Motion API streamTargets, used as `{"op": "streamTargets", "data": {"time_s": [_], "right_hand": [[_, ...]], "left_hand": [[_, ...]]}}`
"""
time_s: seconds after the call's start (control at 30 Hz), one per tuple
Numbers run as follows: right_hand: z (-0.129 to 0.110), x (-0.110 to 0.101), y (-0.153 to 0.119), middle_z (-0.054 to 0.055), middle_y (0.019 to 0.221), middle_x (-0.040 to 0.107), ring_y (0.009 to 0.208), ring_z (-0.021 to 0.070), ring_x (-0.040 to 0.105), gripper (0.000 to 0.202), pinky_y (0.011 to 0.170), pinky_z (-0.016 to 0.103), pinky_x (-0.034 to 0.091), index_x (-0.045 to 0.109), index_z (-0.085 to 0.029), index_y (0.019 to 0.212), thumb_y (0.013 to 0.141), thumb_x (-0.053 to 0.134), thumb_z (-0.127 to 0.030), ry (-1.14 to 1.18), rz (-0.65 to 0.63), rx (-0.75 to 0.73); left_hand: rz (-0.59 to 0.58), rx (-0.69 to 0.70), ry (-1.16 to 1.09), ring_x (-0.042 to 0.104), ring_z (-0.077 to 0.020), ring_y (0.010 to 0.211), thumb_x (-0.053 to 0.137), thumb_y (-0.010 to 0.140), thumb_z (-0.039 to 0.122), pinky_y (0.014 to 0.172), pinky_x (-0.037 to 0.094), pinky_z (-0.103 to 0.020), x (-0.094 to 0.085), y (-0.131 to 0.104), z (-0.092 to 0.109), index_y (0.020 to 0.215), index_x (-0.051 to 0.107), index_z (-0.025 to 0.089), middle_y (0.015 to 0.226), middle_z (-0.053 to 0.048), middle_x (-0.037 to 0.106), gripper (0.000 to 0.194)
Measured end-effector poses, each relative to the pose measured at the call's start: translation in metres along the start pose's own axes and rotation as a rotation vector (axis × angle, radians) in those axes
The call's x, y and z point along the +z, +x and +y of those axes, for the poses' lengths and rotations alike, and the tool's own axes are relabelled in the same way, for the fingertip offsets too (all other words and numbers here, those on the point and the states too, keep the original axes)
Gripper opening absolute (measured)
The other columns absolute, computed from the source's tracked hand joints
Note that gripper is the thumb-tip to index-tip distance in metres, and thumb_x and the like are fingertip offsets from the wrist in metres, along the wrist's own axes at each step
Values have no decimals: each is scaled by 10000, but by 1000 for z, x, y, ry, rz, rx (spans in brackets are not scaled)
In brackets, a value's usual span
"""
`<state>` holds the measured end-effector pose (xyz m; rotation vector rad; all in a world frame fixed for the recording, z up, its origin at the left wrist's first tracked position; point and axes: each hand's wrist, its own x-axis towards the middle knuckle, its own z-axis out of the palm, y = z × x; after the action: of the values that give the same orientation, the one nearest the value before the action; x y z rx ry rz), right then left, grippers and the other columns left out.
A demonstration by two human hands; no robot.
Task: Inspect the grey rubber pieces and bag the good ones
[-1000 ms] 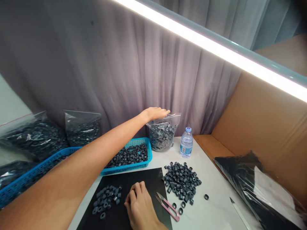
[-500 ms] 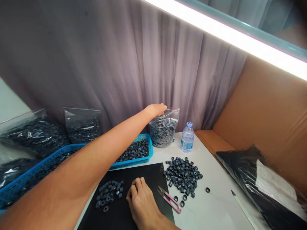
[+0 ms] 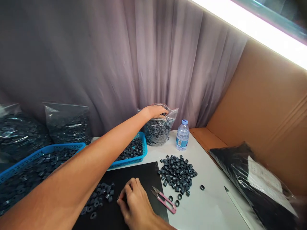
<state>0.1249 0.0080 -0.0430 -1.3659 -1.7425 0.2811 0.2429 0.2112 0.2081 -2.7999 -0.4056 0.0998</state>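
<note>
Head view | zip bag (image 3: 157,132): stood on tabletop (image 3: 203,210) beside blue basket (image 3: 130,162) | left hand (image 3: 157,111): placed at bag's mouth, dark rings (image 3: 164,114) seen beneath it, grip cannot be told | right hand (image 3: 136,201): curled over black mat (image 3: 141,170), grip hidden | risk: rings could be spilled if bag were tipped by hasty withdrawal

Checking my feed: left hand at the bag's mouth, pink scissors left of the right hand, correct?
No: the head view shows the pink scissors right of the right hand; the left hand is indeed at the mouth of the bag.
</note>
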Motion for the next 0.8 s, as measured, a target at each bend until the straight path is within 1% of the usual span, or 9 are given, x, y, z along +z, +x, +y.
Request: {"op": "streamTargets", "data": {"time_s": [0.1,0.27,0.4,0.5,0.57,0.63,0.7,0.73,0.8], "right_hand": [[-1,-5,1,20,1008,619,940,206,598,206,805,339,545,553,-218,903,802,631,-56,80,10,42],[-4,-10,2,19,944,615,861,195,605,137,730,311,532,508,-225,945,882,555,-114,74,65,33],[-5,-13,2,11,917,610,814,178,613,100,681,286,523,481,-234,954,917,506,-144,80,115,26],[-5,-14,2,16,925,610,815,182,619,86,675,294,519,478,-234,960,924,491,-156,87,108,46],[-5,-14,2,20,927,610,821,190,617,71,679,305,517,478,-233,950,925,490,-169,87,86,62],[-5,-13,3,21,932,611,833,199,613,65,691,318,516,475,-234,947,926,485,-173,85,69,69],[-5,-13,4,22,944,612,847,204,611,70,700,327,513,471,-235,953,928,474,-169,85,62,65],[-5,-13,4,22,945,612,850,206,610,72,701,328,512,470,-235,952,929,471,-166,87,60,63],[-4,-12,4,22,940,611,848,206,609,71,700,326,511,469,-234,947,927,475,-166,90,55,56]], "left_hand": [[27,-11,-36,607,-248,1190,607,905,434,1007,431,-378,2,-3,-1,1225,657,270,1315,-69,666,363],[61,-47,-86,591,-250,1205,590,887,493,1006,424,-368,-1,-19,-7,1275,631,287,1365,-81,642,441],[60,-44,-156,596,-208,1180,532,911,480,998,426,-326,-8,-26,-13,1281,629,322,1345,-31,663,414],[60,-22,-218,589,-174,1169,476,941,398,983,427,-279,-15,-24,-13,1307,620,292,1358,-37,654,408],[64,-6,-253,570,-155,1187,428,961,357,980,423,-253,-21,-24,-11,1365,572,257,1408,-59,614,441],[60,1,-276,564,-140,1185,351,994,359,976,420,-239,-28,-27,-10,1388,548,228,1424,-71,597,460],[44,-6,-282,586,-145,1139,297,1015,398,958,431,-248,-34,-34,-11,1351,583,203,1366,-78,638,483],[36,-17,-274,600,-153,1105,318,1010,426,943,440,-257,-35,-38,-13,1316,611,190,1321,-83,665,485],[27,-45,-234,624,-168,1041,453,964,465,910,453,-264,-36,-46,-17,1216,671,172,1227,-82,708,444]]}}
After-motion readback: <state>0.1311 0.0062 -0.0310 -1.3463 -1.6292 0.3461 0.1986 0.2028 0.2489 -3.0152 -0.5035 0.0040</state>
